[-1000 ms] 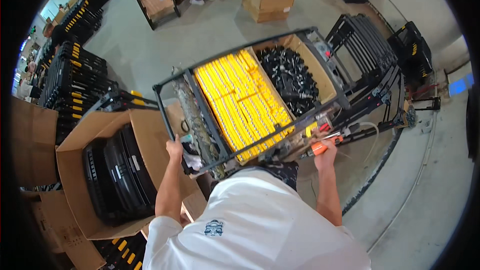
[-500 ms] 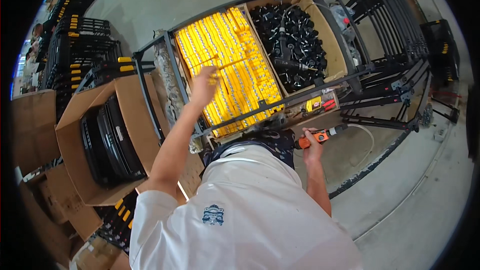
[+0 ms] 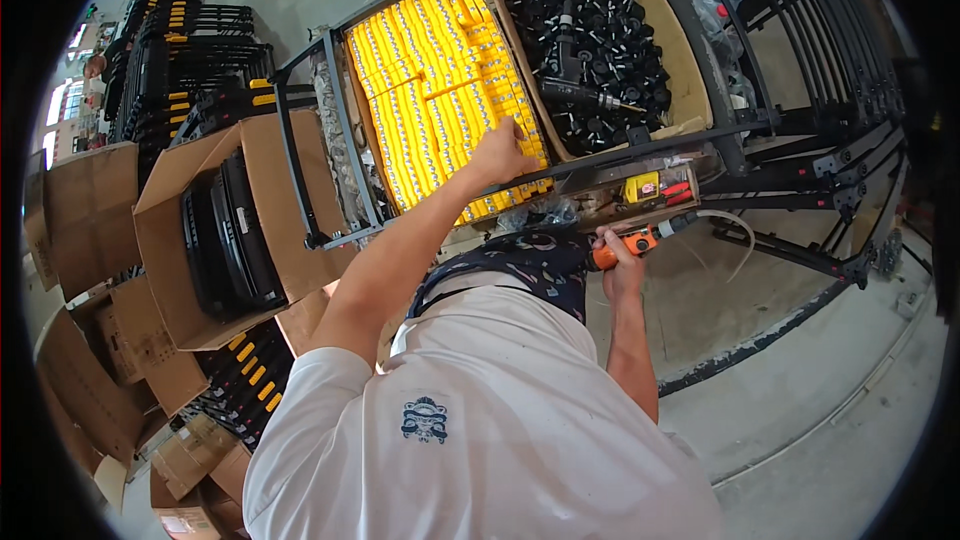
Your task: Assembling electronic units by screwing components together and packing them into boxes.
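My left hand [image 3: 500, 152] is at the near right part of a tightly packed bed of yellow plastic pieces [image 3: 410, 105] with small silvery bits in rows. Its fingers are curled down over the pieces; whatever they pinch is hidden. Lower right, my right hand [image 3: 622, 262] is wrapped round an orange and black power driver [image 3: 640, 238], held sideways with its black end pointing right. A pale hose [image 3: 740, 224] loops beside that end. To the right of the yellow pieces, a carton [image 3: 690, 90] holds many black knob-like parts with metal studs [image 3: 610, 40]. A dark driver [image 3: 580, 93] lies on them.
A black metal frame [image 3: 640, 152] surrounds both stocks. Under its near bar sits a small tray with a yellow item [image 3: 641, 187] and red-handled pliers [image 3: 677, 192]. At left, an open carton [image 3: 165, 250] holds black curved panels [image 3: 230, 240]. Black racks [image 3: 830, 50] stack at right.
My left hand has moved right and nearer, from the middle of the yellow pieces to their right edge. The right hand keeps its grip on the orange driver. The view has shifted slightly.
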Demonstrator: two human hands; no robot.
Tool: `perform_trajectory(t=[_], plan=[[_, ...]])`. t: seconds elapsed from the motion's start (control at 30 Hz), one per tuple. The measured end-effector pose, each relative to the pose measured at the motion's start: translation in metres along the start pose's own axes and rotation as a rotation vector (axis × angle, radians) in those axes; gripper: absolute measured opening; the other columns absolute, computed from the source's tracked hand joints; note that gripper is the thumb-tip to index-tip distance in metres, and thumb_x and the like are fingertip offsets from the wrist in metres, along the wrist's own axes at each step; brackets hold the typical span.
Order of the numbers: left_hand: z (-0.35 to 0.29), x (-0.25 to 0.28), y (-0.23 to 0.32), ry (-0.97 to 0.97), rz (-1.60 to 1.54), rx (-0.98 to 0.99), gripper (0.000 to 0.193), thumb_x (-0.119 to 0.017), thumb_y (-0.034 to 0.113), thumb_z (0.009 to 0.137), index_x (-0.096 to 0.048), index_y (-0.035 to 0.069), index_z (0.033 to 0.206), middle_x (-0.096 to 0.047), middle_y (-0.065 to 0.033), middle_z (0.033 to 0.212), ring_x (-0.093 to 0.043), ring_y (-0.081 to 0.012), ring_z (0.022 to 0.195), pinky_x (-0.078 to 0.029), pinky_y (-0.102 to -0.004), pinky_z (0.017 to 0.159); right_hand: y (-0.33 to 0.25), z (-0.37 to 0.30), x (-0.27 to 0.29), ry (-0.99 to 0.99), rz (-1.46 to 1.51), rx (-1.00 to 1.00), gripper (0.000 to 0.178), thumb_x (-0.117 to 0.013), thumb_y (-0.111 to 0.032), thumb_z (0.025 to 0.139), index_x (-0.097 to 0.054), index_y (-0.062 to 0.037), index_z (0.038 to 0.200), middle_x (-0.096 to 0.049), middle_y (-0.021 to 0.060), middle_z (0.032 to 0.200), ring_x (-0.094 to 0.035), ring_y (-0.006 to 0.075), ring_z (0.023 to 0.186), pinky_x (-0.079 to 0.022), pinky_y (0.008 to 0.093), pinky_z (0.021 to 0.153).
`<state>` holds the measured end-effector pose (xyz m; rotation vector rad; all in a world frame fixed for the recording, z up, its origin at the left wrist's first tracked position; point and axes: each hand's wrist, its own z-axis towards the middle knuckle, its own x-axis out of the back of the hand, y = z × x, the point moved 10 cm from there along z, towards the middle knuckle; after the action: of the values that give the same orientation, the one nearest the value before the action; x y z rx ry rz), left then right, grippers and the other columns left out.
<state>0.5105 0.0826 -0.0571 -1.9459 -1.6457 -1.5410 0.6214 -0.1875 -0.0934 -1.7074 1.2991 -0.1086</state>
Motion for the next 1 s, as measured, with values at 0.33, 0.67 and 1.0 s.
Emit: perform_trajectory(t=[0.33,0.67,1.0], plan=[[0.038,-0.003,-0.004,-0.161,0.278,-0.145,0.053,-0.079,0.033,0.068,-0.065,0.0,0.106,-0.066,-0.0208,0.101,-0.063,-0.0334,0.095,-0.05,-0.0412,0.083,0.015,-0.03,0.003,0.019,0.053,0.066,0.017,-0.065,0.0,0.079,-0.055,-0.0031,0.093,-0.064,0.013,0.089,-0.059,0.0185,0.072,-0.048,0.0317,0.07],[0.081,-0.011,-0.025,-0.454,-0.1,-0.154,0.053,-0.079,0.027,0.069,-0.064,-0.004,0.11,-0.068,-0.0151,0.088,-0.066,-0.0212,0.075,-0.053,-0.031,0.066,0.015,-0.038,0.006,0.099,0.151,0.103,0.02,-0.063,0.001,0.081,-0.053,-0.0029,0.098,-0.063,0.0138,0.092,-0.058,0.0197,0.076,-0.048,0.0335,0.074],[0.076,0.077,0.027,0.016,0.593,-0.612,0.035,-0.074,0.023,0.073,-0.069,0.015,0.107,-0.055,-0.0093,0.122,-0.054,-0.0244,0.11,-0.043,-0.0367,0.093,0.017,-0.039,0.006,0.121,0.124,0.113,0.02,-0.062,-0.001,0.083,-0.053,-0.004,0.1,-0.061,0.0133,0.092,-0.058,0.0209,0.076,-0.048,0.0339,0.074]])
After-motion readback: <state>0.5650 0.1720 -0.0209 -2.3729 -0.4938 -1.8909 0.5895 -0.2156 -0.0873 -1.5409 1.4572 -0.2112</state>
